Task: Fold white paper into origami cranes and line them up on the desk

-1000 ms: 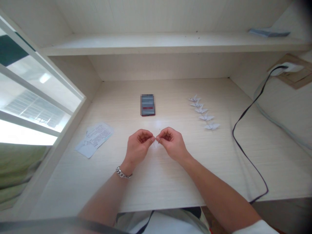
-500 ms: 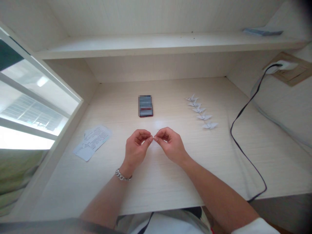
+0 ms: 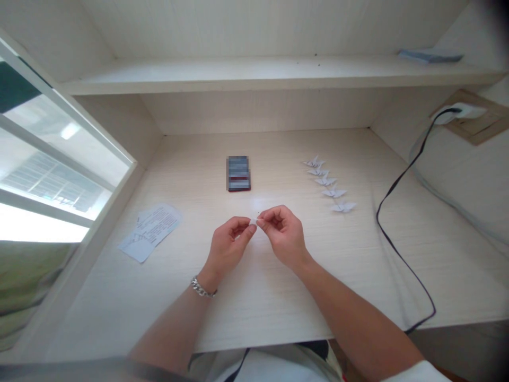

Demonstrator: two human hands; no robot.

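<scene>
My left hand (image 3: 228,245) and my right hand (image 3: 283,234) meet fingertip to fingertip above the middle of the pale wooden desk (image 3: 246,297). Both pinch a tiny piece of white folded paper (image 3: 253,221), most of it hidden by the fingers. A metal bracelet (image 3: 202,288) circles my left wrist. To the right, several small white folded paper cranes (image 3: 330,184) lie in a slanted row on the desk.
A small dark pack (image 3: 238,173) lies behind my hands. A printed paper slip (image 3: 151,229) rests at the left near a window frame (image 3: 67,159). A black cable (image 3: 401,233) runs from a wall socket (image 3: 461,112) down over the desk's front edge. A shelf (image 3: 278,74) spans above.
Both hands have shifted slightly up and to the right while still pinching the small paper; the fingers have worked it a little. Nothing else on the desk moved.
</scene>
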